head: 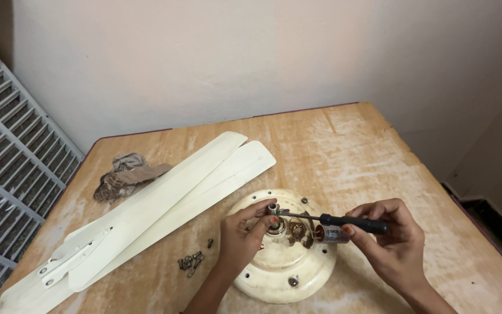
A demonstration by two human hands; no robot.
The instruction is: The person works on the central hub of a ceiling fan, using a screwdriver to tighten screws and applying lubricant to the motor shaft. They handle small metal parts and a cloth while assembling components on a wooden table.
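Here, the left hand (240,232) is closing its grip around the short metal shaft (272,208) that is standing up from the middle of the cream fan motor housing (283,270), with thumb and fingertips pinching the shaft near its top. The right hand (391,238) is holding a screwdriver (344,220) by its black handle, fingers wrapped shut around it, and the thin blade is pointing left so that its tip is meeting the shaft just beside the left thumb. Below the handle, a small silver cylinder (332,234) is lying on the housing, partly hidden by the right fingers, so whether they are touching it cannot be told. The housing is sitting on the worn wooden tabletop (344,145), near its front edge. Left of the housing, a small heap of screws (192,261) is lying just beside the left wrist. Further left, cream fan blades (164,203) are lying stacked and slanted across the tabletop, and a crumpled rag (126,174) is resting beyond them, near a white metal grille (7,174).
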